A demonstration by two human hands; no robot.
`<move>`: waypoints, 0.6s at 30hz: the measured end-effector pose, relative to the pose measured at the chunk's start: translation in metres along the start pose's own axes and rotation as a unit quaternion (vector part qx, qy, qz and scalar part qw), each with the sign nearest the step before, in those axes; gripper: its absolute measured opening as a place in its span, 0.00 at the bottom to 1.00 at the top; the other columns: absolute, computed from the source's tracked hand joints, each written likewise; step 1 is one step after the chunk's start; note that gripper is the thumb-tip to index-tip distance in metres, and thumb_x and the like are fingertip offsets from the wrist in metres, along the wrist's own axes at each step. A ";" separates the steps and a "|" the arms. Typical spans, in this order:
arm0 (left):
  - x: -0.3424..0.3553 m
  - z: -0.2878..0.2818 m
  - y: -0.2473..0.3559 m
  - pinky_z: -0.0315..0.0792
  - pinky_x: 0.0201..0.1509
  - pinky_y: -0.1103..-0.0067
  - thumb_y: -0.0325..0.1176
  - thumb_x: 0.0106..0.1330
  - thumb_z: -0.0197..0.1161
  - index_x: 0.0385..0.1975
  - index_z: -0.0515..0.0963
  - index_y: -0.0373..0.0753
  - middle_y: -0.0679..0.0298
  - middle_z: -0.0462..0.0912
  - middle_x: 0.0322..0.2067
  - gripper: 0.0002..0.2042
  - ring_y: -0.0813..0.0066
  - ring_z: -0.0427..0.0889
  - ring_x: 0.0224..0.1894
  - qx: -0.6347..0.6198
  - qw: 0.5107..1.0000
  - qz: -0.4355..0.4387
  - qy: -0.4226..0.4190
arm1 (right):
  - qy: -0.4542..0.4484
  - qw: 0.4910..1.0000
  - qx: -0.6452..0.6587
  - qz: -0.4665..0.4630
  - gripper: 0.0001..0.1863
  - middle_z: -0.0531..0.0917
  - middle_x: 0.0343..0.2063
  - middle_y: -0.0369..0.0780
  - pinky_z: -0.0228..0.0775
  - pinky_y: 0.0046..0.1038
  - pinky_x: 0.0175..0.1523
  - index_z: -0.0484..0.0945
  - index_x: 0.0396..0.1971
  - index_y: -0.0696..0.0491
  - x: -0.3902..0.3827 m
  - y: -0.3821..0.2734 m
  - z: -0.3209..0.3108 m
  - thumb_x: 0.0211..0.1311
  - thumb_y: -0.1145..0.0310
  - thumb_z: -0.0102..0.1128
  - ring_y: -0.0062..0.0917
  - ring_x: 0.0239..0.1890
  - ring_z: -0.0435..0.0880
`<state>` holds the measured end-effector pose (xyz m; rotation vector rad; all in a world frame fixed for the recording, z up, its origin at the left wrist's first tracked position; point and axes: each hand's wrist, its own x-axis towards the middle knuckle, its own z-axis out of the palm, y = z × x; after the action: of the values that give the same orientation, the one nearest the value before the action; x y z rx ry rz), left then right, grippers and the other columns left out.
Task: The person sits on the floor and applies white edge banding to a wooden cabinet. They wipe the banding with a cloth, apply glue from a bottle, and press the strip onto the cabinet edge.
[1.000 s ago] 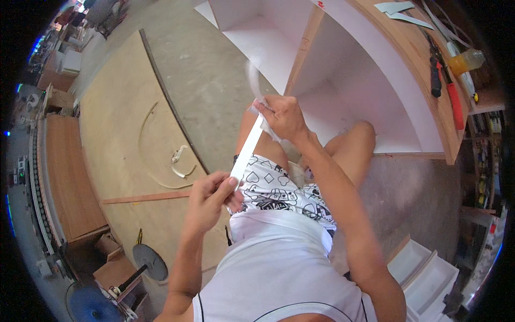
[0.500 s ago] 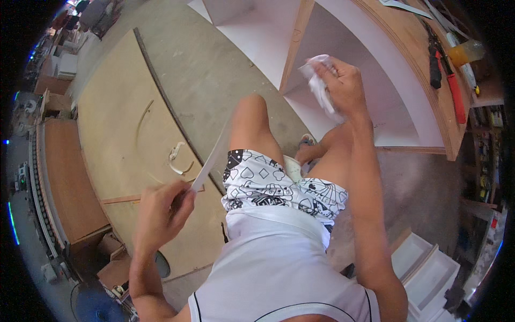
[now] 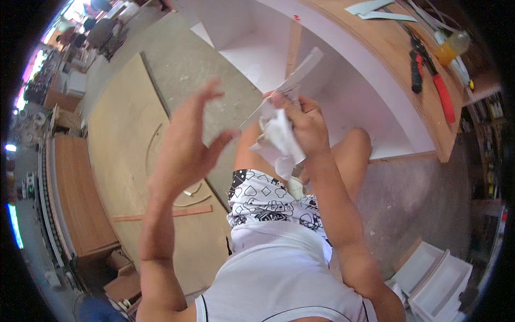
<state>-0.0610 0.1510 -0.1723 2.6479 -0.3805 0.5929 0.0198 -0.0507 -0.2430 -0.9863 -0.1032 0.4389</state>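
My right hand (image 3: 307,121) is closed around a crumpled white cloth (image 3: 280,137), whose loose folds hang over my lap. A thin white strip (image 3: 307,63) also runs through this hand, one end sticking up and away, the other slanting down to the left. To the left, my left hand (image 3: 185,142) is raised with thumb and fingers apart and holds nothing. It is slightly blurred, and a gap lies between it and the strip.
A white-lined cabinet (image 3: 370,102) with a plywood edge stands ahead and right. On top lie red-and-black pliers (image 3: 444,96), white offcuts (image 3: 370,8) and a yellow bottle (image 3: 452,48). At left is a plywood sheet (image 3: 118,155) bearing curled strips; white drawers (image 3: 437,284) stand lower right.
My left hand has let go of the strip and moved up and forward, opening. My right hand has come inward and lower with the cloth, and now holds the strip too.
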 end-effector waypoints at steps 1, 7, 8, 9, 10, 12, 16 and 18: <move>-0.023 0.023 -0.007 0.77 0.49 0.63 0.34 0.67 0.70 0.62 0.68 0.35 0.53 0.86 0.45 0.26 0.52 0.85 0.47 -0.038 0.998 -0.033 -0.046 | 0.020 0.998 0.051 0.017 0.13 0.85 0.30 0.34 0.78 0.22 0.32 0.85 0.41 0.56 0.003 0.001 -0.007 0.69 0.60 0.69 0.16 0.28 0.84; -0.071 0.079 -0.014 0.74 0.33 0.72 0.33 0.77 0.57 0.46 0.74 0.33 0.52 0.85 0.31 0.09 0.68 0.84 0.29 -0.260 0.893 -0.315 -0.188 | 0.104 0.975 0.178 0.078 0.19 0.84 0.31 0.35 0.79 0.24 0.29 0.80 0.44 0.53 0.021 0.029 -0.070 0.67 0.53 0.70 0.19 0.27 0.85; -0.071 0.076 -0.015 0.73 0.31 0.74 0.33 0.78 0.56 0.44 0.75 0.33 0.53 0.84 0.30 0.08 0.72 0.82 0.26 -0.242 0.886 -0.331 -0.216 | 0.079 0.978 0.158 0.108 0.24 0.84 0.31 0.36 0.81 0.28 0.30 0.78 0.46 0.53 0.026 0.041 -0.086 0.67 0.46 0.68 0.23 0.28 0.86; -0.072 0.076 -0.018 0.70 0.29 0.75 0.33 0.78 0.55 0.43 0.75 0.33 0.54 0.84 0.29 0.09 0.74 0.79 0.25 -0.241 0.891 -0.324 -0.209 | 0.041 0.970 0.202 0.129 0.27 0.84 0.34 0.37 0.81 0.30 0.34 0.78 0.48 0.53 0.027 0.057 -0.095 0.67 0.44 0.66 0.25 0.31 0.85; -0.075 0.077 -0.021 0.68 0.28 0.76 0.33 0.78 0.54 0.42 0.76 0.33 0.56 0.83 0.28 0.09 0.77 0.76 0.24 -0.242 0.895 -0.315 -0.205 | 0.006 0.957 0.247 0.149 0.30 0.84 0.37 0.38 0.81 0.32 0.38 0.78 0.51 0.53 0.026 0.073 -0.102 0.67 0.41 0.64 0.27 0.34 0.85; -0.078 0.076 -0.026 0.64 0.26 0.77 0.33 0.79 0.53 0.41 0.77 0.33 0.61 0.81 0.27 0.10 0.80 0.71 0.22 -0.277 0.885 -0.325 -0.184 | -0.026 0.934 0.324 0.150 0.35 0.84 0.42 0.41 0.82 0.38 0.47 0.77 0.54 0.54 0.014 0.095 -0.093 0.68 0.34 0.57 0.32 0.41 0.85; -0.079 0.079 -0.016 0.63 0.26 0.80 0.36 0.80 0.53 0.39 0.78 0.35 0.70 0.76 0.24 0.12 0.83 0.70 0.22 -0.467 0.782 -0.392 -0.127 | -0.029 0.911 0.357 0.205 0.41 0.84 0.43 0.42 0.81 0.34 0.51 0.76 0.54 0.55 -0.027 0.134 -0.045 0.67 0.28 0.48 0.32 0.44 0.85; -0.073 0.082 -0.005 0.64 0.25 0.82 0.37 0.81 0.53 0.37 0.79 0.35 0.72 0.76 0.23 0.13 0.84 0.72 0.22 -0.507 0.750 -0.402 -0.135 | -0.074 0.944 0.277 0.165 0.39 0.83 0.42 0.41 0.80 0.32 0.50 0.75 0.54 0.55 -0.036 0.136 -0.033 0.69 0.30 0.48 0.29 0.43 0.84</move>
<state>-0.0946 0.1322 -0.2752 1.5455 0.3222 -0.2631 -0.0458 -0.0273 -0.3693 -0.4097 0.0534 0.7992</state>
